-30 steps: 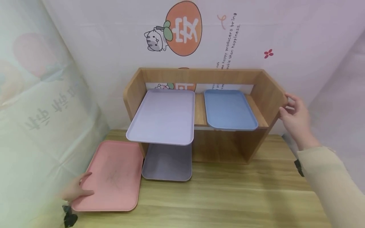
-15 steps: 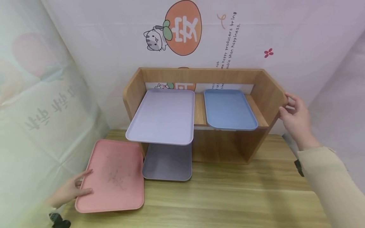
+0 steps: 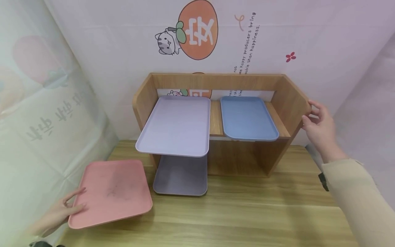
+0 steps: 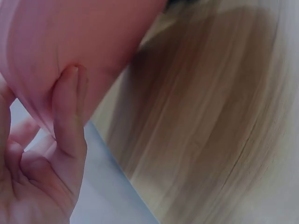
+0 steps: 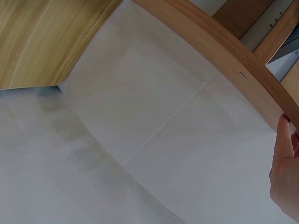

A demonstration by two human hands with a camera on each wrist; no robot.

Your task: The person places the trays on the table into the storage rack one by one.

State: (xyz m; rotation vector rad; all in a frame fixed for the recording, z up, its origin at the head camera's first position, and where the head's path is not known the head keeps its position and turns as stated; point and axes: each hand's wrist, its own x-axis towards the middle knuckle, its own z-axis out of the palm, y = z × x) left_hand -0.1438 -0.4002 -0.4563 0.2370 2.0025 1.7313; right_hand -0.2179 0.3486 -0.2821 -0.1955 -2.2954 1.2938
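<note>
At the left, my left hand (image 3: 58, 212) pinches the left edge of a pink tray (image 3: 114, 192), thumb on its upper face. The tray is tilted and at least partly off the tabletop; its shadow shows below in the left wrist view. My right hand (image 3: 322, 128) grips the front edge of the right side panel of a wooden shelf (image 3: 290, 106). On the upper board lie a lavender tray (image 3: 177, 127) and a smaller blue tray (image 3: 249, 118), both jutting forward. A grey tray (image 3: 182, 176) sits below at the left, its back part hidden.
The wood-grain table (image 3: 234, 212) stretches in front of the shelf. A printed white cloth (image 3: 129, 44) hangs behind, with more cloth at both sides. The left cloth is close to my left hand.
The pink tray has shifted left, away from the shelf, turned slightly and tipped up on its right side, my left hand moving with it. My right hand and the shelf stay put.
</note>
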